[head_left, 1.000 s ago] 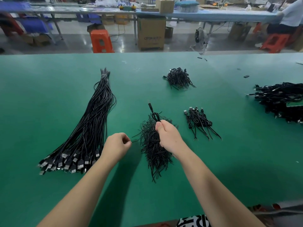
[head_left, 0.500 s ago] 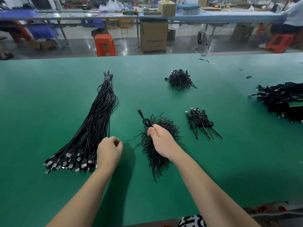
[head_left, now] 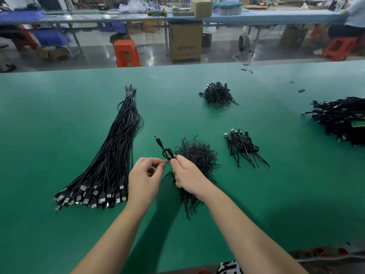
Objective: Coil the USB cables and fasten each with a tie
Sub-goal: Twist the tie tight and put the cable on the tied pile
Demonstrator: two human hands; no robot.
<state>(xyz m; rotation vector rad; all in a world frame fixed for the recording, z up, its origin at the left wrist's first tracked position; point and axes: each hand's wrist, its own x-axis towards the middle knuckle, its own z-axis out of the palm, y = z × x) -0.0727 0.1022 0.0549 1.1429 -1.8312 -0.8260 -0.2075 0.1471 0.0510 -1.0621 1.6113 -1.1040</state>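
Straight uncoiled USB cables (head_left: 110,161) lie fanned at far left of the green bench (head_left: 59,119), plugs toward the person. Left hand (head_left: 145,178) has its grip pinched on what looks like a tie end, right hand (head_left: 187,177) grip pinches the coiled cable (head_left: 166,152) at its neck, just above the tie pile (head_left: 195,155). Best to keep the coil clamped while twisting the tie tight, then drop it with the finished coils (head_left: 243,147) at right.
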